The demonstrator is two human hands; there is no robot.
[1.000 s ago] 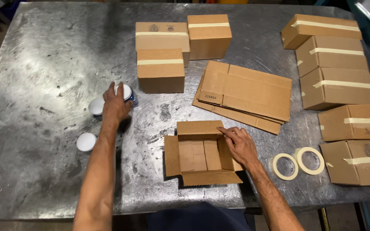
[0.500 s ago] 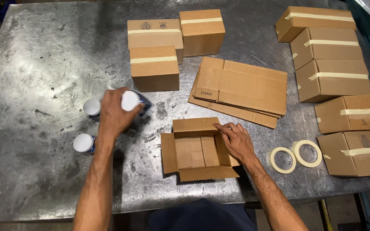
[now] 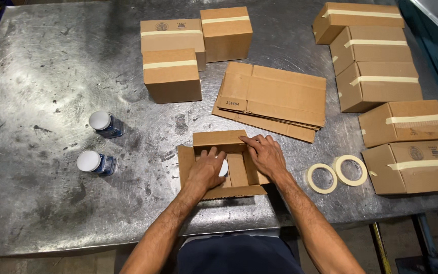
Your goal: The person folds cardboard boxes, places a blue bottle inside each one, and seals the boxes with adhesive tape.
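An open cardboard box (image 3: 214, 139) sits near the front edge of the metal table (image 3: 36, 76). My left hand (image 3: 205, 169) is inside the box, closed on a small bottle with a white cap (image 3: 223, 167). My right hand (image 3: 265, 153) rests on the box's right flap, fingers spread, holding it down. Two more white-capped bottles (image 3: 105, 124) (image 3: 94, 163) stand on the table to the left of the box.
A stack of flat cardboard blanks (image 3: 275, 99) lies behind the box. Three taped boxes (image 3: 172, 73) stand at the back centre, several taped boxes (image 3: 381, 83) along the right. Two tape rolls (image 3: 336, 173) lie right of the open box.
My left hand picked one bottle from the group at the left, carried it right and lowered it into the open box. The right hand stayed on the box flap.
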